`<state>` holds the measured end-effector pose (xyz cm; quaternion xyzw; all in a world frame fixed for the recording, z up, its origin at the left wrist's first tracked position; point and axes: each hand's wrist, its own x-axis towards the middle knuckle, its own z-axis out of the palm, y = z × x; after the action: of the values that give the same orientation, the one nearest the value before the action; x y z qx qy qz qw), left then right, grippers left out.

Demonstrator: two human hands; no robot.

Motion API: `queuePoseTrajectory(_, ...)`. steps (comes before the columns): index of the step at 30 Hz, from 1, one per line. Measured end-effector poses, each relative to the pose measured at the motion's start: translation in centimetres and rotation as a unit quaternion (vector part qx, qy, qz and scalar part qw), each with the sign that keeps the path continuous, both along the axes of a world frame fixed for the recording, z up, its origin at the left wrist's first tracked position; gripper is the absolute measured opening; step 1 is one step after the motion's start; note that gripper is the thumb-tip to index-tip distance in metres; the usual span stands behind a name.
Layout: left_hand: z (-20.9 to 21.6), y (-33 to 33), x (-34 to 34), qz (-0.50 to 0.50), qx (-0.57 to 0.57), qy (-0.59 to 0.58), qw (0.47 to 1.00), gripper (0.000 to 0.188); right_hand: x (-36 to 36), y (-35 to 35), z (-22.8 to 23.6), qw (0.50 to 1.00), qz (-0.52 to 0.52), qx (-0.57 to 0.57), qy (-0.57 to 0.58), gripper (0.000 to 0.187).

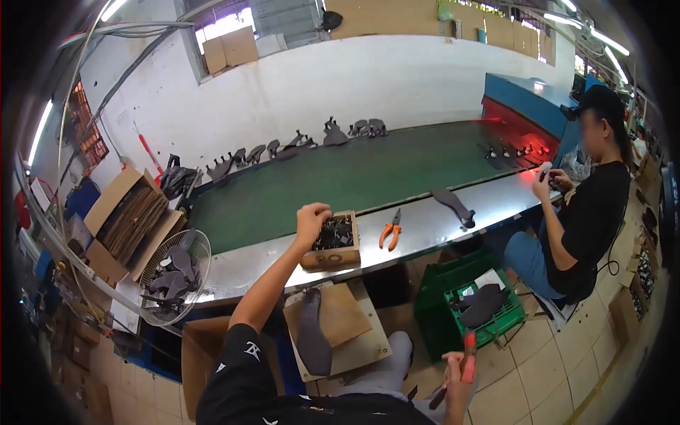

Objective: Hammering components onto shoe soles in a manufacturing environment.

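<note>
Right fingers point(453, 364) clamp a red tool point(469, 347); I cannot tell whether left fingers point(321, 210) at the box point(343, 256) meet.

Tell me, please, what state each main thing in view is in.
Wooden box: open-topped, holding small dark parts
Left hand: at the box
Red-handled tool: held in the right hand
Orange-handled pliers: lying flat, unheld
Dark sole: lying on a board
Wire basket: loaded with dark pieces
Cardboard box: open, packed with sheets
Green belt: running or stopped, cannot tell
Ceiling lights: lit

Brown box point(331, 258), seemingly red tool point(468, 363), dark grey sole point(314, 340), green belt point(290, 191)
</note>
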<state>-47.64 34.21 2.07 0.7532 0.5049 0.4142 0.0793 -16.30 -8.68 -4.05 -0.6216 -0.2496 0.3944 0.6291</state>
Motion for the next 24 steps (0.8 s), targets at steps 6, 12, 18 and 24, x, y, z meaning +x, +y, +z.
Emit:
queuePoseTrajectory(6, 8.2, -17.0, 5.6, -0.218, -0.33, -0.42, 0.817, 0.019, -0.8, 5.5, 6.9, 0.968, 0.151, 0.133, -0.148, 0.021)
queuePoseTrajectory(12, 9.1, -28.2, 6.5, -0.254, -0.387, -0.57, 0.679, 0.022, -5.8, 9.2, 13.8, 0.957, 0.23, 0.17, -0.049, 0.025)
queuePoseTrajectory(18, 7.2, -32.0, 7.9, -0.27, -0.394, -0.641, 0.6, 0.028, -8.8, 9.5, 12.3, 0.924, 0.241, 0.287, -0.081, 0.034)
queuePoseTrajectory(24, 5.6, -32.5, 7.2, -0.246, -0.379, -0.581, 0.677, 0.029, -10.2, 9.1, 11.3, 0.948, 0.165, 0.27, -0.033, 0.022)
